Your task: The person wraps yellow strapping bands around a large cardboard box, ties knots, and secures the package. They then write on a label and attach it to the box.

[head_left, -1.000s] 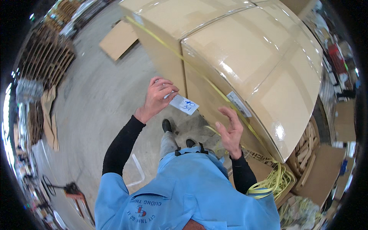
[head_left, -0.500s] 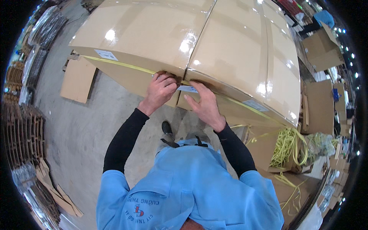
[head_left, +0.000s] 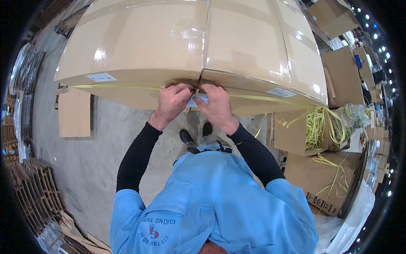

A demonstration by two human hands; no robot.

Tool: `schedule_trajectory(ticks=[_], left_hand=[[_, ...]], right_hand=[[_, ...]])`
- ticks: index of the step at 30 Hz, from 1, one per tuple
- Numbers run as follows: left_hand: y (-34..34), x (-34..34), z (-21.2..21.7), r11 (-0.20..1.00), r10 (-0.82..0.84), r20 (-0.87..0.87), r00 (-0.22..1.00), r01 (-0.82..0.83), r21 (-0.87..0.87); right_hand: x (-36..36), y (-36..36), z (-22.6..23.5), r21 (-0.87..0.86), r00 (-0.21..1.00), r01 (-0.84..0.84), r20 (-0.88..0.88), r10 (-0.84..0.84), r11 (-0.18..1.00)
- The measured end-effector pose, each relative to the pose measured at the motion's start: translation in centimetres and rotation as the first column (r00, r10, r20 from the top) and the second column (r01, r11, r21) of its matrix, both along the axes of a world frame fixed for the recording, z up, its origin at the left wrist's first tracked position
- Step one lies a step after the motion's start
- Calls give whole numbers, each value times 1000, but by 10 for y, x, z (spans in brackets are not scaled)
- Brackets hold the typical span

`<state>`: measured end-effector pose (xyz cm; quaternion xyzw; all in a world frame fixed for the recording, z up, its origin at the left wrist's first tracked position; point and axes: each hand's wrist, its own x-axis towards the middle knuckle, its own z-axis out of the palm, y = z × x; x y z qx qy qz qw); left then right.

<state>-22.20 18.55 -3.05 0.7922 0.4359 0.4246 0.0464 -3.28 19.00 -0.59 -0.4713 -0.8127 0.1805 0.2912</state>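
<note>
Two large brown cartons stand side by side in front of me, the left carton (head_left: 139, 46) and the right carton (head_left: 245, 46), with shiny clear tape or film over their tops. A yellow strap (head_left: 127, 86) runs across their near faces, just under the top edges. My left hand (head_left: 171, 103) is closed on this strap left of the seam between the cartons. Just right of the seam, my right hand (head_left: 215, 106) also has its fingers curled in at the strap; its fingertips are partly hidden. Between the hands shows a white label (head_left: 199, 100).
Right of me, an open carton holds tangled yellow strapping (head_left: 314, 129), with loose strands on a cardboard sheet (head_left: 313, 173). A brown panel (head_left: 75, 114) stands at left. Wooden pallets (head_left: 31, 180) and film-wrapped stacks (head_left: 26, 70) line the left side.
My view has shifted, and the cartons now sit squarer to me. My right hand, stretched out flatter before, has curled its fingers in at the strap. My left hand stays closed there.
</note>
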Motion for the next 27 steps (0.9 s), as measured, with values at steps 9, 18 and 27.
schedule_trajectory(ticks=[9,18,27], left_hand=[[3,-5,29,880,37,195,980,60,-470],[11,-12,26,701,97,262,960,121,-703],[14,-11,34,669,-8,225,974,172,-723]], right_hand=[[-8,-3,-2,51,998,20,-61,-17,998],[-8,-14,-4,160,999,-29,-20,33,987],[-13,-21,-23,212,1000,2,12,-4,977]])
